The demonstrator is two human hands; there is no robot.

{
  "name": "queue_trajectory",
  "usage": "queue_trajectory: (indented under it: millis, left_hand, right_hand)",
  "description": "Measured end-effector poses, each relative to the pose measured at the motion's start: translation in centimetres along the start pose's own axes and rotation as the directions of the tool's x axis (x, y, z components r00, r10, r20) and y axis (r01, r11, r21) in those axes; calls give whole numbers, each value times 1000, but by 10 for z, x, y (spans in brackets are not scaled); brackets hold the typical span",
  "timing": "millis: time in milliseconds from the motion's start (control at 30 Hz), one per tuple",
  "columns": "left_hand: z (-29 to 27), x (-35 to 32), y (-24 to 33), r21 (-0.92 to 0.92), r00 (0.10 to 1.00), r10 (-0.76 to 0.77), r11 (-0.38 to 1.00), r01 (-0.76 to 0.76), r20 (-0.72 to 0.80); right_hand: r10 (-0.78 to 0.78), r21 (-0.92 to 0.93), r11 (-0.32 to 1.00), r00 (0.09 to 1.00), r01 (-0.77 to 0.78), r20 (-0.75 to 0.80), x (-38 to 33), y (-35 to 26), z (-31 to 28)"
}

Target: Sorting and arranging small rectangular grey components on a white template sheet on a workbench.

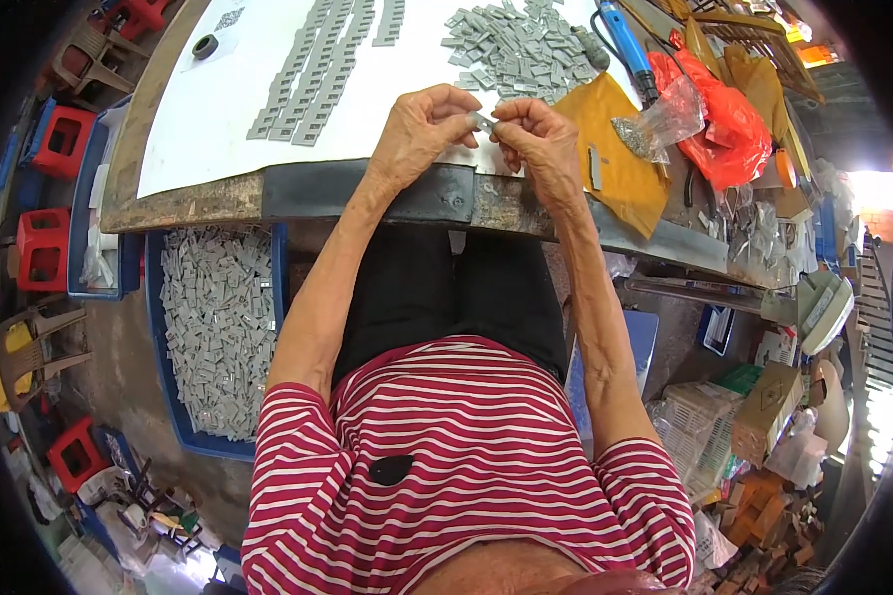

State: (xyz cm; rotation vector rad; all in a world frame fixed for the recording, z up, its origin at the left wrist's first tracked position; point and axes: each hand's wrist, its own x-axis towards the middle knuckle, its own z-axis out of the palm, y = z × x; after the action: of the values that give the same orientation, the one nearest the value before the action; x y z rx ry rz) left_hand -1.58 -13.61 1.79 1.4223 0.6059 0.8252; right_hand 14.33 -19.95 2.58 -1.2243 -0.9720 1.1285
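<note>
A small grey plastic piece [483,123] is pinched between my two hands, just above the table's front edge. My left hand [422,129] grips its left end with thumb and forefinger. On its other end, the fingertips of my right hand [541,139] are closed. Beyond my hands lies a loose heap of flat grey pieces [526,50] on white paper. To the left, similar pieces stand in long, neat rows [313,74]. A single grey strip [594,168] rests on the brown paper [615,119] beside my right hand.
A blue electric screwdriver [625,45] lies at the right, near a red plastic bag [724,119] and a clear bag of small metal parts [645,134]. A black tape roll [205,47] sits far left. Below the table stands a blue bin [169,397] full of grey pieces.
</note>
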Motion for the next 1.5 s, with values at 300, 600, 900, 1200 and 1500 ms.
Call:
queue_trajectory:
  millis: [300, 600, 900, 1200, 1500]
  left_hand:
    - [-2, 0, -2, -45, 999, 29, 999, -28, 13]
    - [-4, 0, -1, -60, 1000, -2, 998, 2, 10]
    - [-7, 2, -9, -168, 999, -51, 985, 50, -2]
    - [-7, 2, -10, -169, 996, -92, 982, 89, -8]
    - [-4, 2, -8, -118, 999, -46, 992, 45, 1]
  right_hand:
    - [27, -86, 996, 997, -20, 78, 1, -6, -4]
    - [31, -72, 997, 999, -28, 42, 1, -6, 5]
    - [-9, -140, 990, 999, 15, 44, 0, -5, 11]
    - [-83, -185, 980, 996, 79, -15, 3, 4, 16]
    - [-9, -1, 1000, 1000, 9, -19, 4, 6, 9]
